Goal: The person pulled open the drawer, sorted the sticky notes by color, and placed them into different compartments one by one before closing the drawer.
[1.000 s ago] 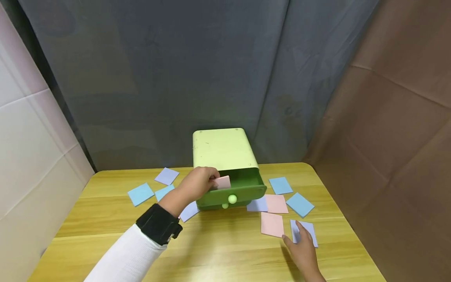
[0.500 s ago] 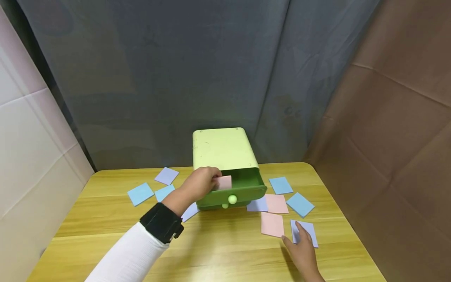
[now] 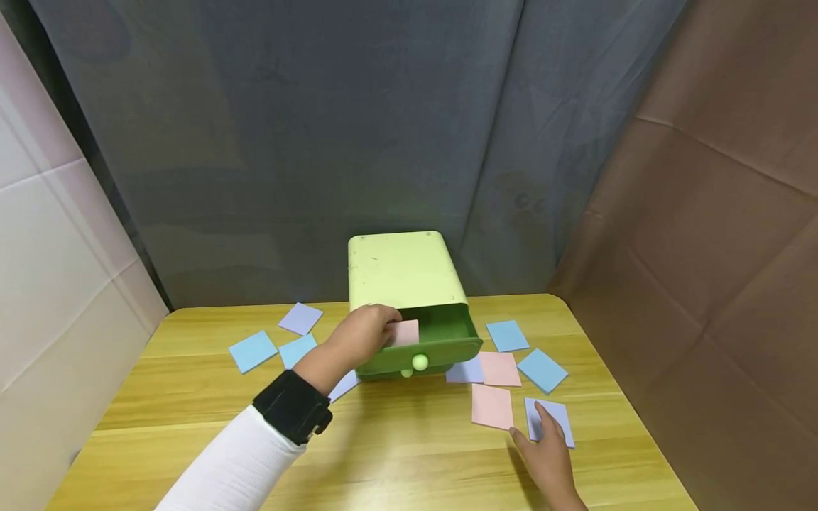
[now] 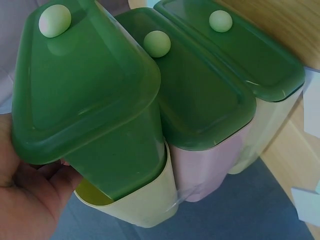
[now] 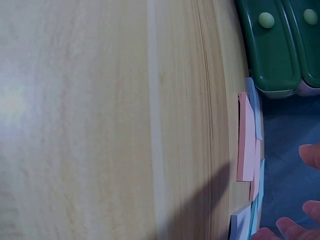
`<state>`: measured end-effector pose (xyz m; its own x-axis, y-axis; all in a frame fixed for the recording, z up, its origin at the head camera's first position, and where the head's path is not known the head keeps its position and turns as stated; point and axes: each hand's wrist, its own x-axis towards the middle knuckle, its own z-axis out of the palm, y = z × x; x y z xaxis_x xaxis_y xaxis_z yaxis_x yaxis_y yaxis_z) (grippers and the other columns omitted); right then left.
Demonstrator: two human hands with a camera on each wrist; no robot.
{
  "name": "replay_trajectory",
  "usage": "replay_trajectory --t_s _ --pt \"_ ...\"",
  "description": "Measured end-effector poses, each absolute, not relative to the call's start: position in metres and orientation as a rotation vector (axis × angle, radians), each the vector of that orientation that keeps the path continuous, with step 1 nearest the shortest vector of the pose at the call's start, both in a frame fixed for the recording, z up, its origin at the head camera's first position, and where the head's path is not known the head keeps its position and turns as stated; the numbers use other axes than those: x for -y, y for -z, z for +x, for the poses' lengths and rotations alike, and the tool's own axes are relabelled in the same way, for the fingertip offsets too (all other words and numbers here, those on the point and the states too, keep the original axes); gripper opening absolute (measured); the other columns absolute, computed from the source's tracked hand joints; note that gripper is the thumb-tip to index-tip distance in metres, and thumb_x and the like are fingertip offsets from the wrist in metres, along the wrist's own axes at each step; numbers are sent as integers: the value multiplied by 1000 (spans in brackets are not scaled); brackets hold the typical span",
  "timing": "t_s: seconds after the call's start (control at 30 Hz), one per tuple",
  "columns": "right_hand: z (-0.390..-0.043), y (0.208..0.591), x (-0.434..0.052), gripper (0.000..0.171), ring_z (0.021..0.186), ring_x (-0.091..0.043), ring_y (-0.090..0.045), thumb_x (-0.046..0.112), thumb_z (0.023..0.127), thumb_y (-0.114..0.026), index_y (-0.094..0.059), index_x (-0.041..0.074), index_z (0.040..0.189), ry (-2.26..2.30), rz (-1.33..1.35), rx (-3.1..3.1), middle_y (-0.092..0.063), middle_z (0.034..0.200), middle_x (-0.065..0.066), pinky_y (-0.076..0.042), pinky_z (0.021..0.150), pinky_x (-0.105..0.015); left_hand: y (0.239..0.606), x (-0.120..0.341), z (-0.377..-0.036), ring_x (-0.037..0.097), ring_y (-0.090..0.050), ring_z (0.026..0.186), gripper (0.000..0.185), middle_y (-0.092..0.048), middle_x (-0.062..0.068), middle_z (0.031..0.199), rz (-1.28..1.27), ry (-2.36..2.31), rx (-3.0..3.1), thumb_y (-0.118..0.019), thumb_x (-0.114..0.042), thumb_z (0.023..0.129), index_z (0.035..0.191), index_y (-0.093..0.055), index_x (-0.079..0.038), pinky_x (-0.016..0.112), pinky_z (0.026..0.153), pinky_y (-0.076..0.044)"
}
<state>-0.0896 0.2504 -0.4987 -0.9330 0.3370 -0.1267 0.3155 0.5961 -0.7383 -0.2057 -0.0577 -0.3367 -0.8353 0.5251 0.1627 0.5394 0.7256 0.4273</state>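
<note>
Wooden worktop (image 3: 396, 454) is littered with paper squares. Left hand (image 3: 361, 332) is pinching a pink note (image 3: 405, 332) over the open green drawer (image 3: 441, 339); probably best dropping it flat inside. Right hand (image 3: 546, 454) is resting, fingers relaxed, on a lilac note (image 3: 557, 419).

Drawer box (image 3: 402, 273) sits at back centre of table (image 3: 396, 454), top drawer (image 3: 441, 341) pulled out toward front. Left hand (image 3: 361, 333) holds a card (image 3: 405, 332) over the drawer's left end. Loose cards lie L & R of box. Right hand (image 3: 543, 454) rests on a card (image 3: 549, 420) at front right.
</note>
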Motion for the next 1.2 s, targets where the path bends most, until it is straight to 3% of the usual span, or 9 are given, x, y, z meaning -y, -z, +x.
replay_trajectory --t_s 0.33,0.77,0.9,1.0,1.2 --pt "-89 500 -250 74 133 -57 -22 15 88 -64 -25 -8 147 -1279 -554 2771 -23 146 -38 -23 108 -66 338 59 -205 19 -63 90 13 -68 5 98 -916 716 2870 -64 -2 91 103 -70 -5 31 76 -53" --pt "-87 498 -248 73 133 -56 -23 15 89 -64 -26 -9 146 -1267 -548 2772 -25 145 -38 -23 108 -66 339 58 -203 17 -50 75 9 -61 3 84 -924 722 2849 -64 -1 91 98 -68 -4 30 67 -45" --pt "-87 497 -247 72 132 -57 -25 13 88 -65 -28 -10 145 -1243 -531 2756 -28 143 -39 -24 108 -66 339 59 -202 24 -63 94 17 -67 10 101 -911 758 2868 -63 -1 91 108 -68 -1 34 79 -52" --pt "-87 497 -247 71 132 -56 -25 12 88 -65 -29 -10 145 -1236 -528 2748 -28 142 -39 -24 108 -65 339 60 -201 30 -60 113 26 -65 14 117 -895 782 2892 -63 -1 92 117 -65 1 38 91 -52" --pt "-87 498 -247 71 131 -57 -26 12 88 -65 -28 -10 145 -1231 -521 2749 -28 142 -40 -24 108 -65 341 63 -202 30 -58 117 28 -64 14 121 -848 878 2901 -64 -1 91 119 -64 0 40 94 -51"
